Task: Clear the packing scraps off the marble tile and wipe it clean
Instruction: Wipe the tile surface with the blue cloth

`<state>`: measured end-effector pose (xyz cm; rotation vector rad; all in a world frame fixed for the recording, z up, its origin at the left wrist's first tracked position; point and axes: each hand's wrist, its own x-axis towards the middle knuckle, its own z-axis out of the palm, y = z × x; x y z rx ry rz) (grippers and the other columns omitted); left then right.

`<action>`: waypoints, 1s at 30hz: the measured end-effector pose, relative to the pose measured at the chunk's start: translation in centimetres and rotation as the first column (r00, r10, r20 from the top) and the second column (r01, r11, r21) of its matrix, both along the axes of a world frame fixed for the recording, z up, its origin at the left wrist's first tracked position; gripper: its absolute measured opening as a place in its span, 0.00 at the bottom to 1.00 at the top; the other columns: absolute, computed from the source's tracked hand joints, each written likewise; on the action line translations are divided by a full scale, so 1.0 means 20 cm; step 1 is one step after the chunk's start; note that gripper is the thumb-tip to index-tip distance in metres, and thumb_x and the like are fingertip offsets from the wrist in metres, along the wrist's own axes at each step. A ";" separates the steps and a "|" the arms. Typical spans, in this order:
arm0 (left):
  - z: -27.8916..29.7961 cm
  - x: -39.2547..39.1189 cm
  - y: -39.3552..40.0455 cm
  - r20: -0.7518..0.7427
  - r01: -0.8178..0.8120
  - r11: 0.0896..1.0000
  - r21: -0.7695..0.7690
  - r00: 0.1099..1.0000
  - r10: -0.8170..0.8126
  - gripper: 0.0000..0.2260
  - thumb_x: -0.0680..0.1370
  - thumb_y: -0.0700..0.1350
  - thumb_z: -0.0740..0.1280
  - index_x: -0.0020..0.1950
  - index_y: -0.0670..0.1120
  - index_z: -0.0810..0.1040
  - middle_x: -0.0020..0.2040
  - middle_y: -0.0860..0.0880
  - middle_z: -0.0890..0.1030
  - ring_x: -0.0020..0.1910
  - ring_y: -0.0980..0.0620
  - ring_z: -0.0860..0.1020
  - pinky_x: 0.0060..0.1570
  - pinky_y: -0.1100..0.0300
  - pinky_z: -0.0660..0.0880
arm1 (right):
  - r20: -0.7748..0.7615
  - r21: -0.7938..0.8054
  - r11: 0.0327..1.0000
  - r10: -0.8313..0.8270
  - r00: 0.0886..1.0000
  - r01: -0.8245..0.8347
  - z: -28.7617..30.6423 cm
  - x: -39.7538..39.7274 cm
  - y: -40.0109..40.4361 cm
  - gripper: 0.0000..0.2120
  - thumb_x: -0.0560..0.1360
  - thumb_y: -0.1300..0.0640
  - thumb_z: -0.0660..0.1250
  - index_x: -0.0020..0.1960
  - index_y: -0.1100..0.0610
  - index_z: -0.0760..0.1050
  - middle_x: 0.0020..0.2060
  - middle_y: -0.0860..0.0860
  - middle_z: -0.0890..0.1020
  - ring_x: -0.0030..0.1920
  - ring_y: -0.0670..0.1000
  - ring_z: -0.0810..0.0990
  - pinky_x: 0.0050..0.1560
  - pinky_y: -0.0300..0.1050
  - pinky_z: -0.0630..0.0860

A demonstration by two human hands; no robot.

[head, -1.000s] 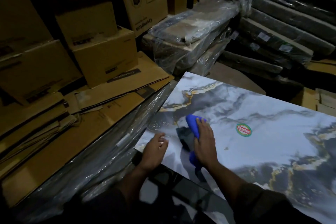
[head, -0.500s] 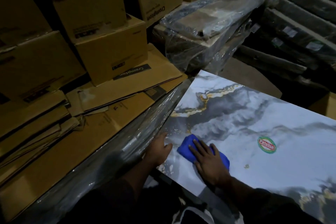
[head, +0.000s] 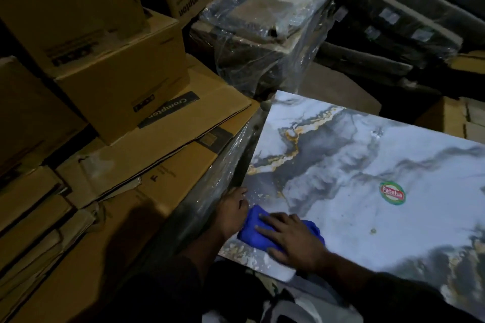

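Observation:
A white and grey marble tile [head: 354, 173] with gold veins lies at the right, carrying a round green and red sticker [head: 392, 193]. My right hand [head: 291, 240] presses flat on a blue cloth [head: 253, 229] at the tile's near left corner. My left hand [head: 232, 208] rests on the tile's left edge, just beside the cloth, holding the edge. A small speck [head: 372, 231] sits on the tile right of my right hand.
Clear plastic wrap [head: 210, 191] hangs along the tile's left side. Flattened cardboard [head: 126, 178] and stacked boxes [head: 118, 81] fill the left. A plastic-wrapped bundle [head: 265, 26] stands behind the tile, dark stacked slabs [head: 406, 21] at the back right.
My right hand slid the blue cloth from the tile's inner area toward the near left corner, turning flat over it. My left hand moved out to the tile's left edge.

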<state>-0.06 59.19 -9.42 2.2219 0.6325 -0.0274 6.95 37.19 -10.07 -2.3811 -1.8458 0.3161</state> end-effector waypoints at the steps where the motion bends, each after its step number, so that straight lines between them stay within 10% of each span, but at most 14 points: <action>1: -0.01 -0.01 0.02 0.025 0.022 1.000 0.017 0.999 -0.022 0.16 0.82 0.39 0.62 0.69 0.43 0.77 0.69 0.43 0.77 0.69 0.45 0.73 0.69 0.60 0.66 | 0.050 0.000 0.999 -0.043 0.998 0.043 0.00 0.04 -0.01 0.25 0.79 0.39 0.61 0.73 0.47 0.71 0.72 0.52 0.73 0.64 0.56 0.75 0.56 0.52 0.73; 9: -0.05 -0.07 0.05 0.076 0.039 0.970 -0.242 0.997 -0.021 0.20 0.85 0.41 0.58 0.78 0.44 0.68 0.78 0.49 0.68 0.76 0.51 0.67 0.74 0.63 0.61 | -0.022 0.097 0.566 -0.821 0.570 0.819 -0.06 0.04 0.16 0.30 0.77 0.49 0.58 0.75 0.65 0.68 0.76 0.62 0.66 0.78 0.60 0.61 0.77 0.60 0.59; 14: -0.06 -0.08 0.02 0.098 -0.033 0.910 -0.413 0.992 0.080 0.21 0.88 0.46 0.51 0.81 0.46 0.60 0.80 0.51 0.62 0.79 0.54 0.60 0.75 0.69 0.56 | -0.067 0.038 0.737 -0.672 0.738 0.675 -0.08 -0.24 0.50 0.33 0.79 0.46 0.55 0.82 0.54 0.57 0.81 0.56 0.57 0.82 0.54 0.50 0.80 0.59 0.50; 17: -0.06 -0.04 0.04 0.081 -0.127 0.856 -0.500 0.978 0.192 0.22 0.87 0.44 0.52 0.82 0.50 0.58 0.82 0.52 0.60 0.79 0.54 0.60 0.80 0.55 0.55 | -0.105 0.009 0.812 -0.579 0.808 0.583 -0.09 -0.45 0.53 0.36 0.76 0.44 0.58 0.82 0.53 0.56 0.82 0.54 0.55 0.82 0.51 0.45 0.80 0.58 0.45; 25: -0.10 -0.02 0.00 0.064 0.221 0.975 -0.036 0.974 -0.218 0.24 0.85 0.43 0.58 0.81 0.40 0.60 0.82 0.43 0.57 0.82 0.47 0.55 0.78 0.59 0.50 | -0.026 0.034 0.891 -0.452 0.892 0.452 -0.08 -0.45 0.02 0.28 0.84 0.45 0.57 0.81 0.51 0.58 0.82 0.51 0.55 0.82 0.53 0.52 0.80 0.50 0.50; 30: -0.19 -0.04 -0.03 0.146 0.334 0.925 0.181 0.921 -0.361 0.08 0.69 0.29 0.75 0.47 0.34 0.82 0.68 0.29 0.75 0.69 0.31 0.74 0.64 0.38 0.76 | 0.055 0.030 0.546 -0.837 0.544 0.837 -0.06 -0.21 -0.19 0.30 0.81 0.44 0.52 0.79 0.58 0.64 0.79 0.57 0.60 0.78 0.61 0.63 0.76 0.59 0.60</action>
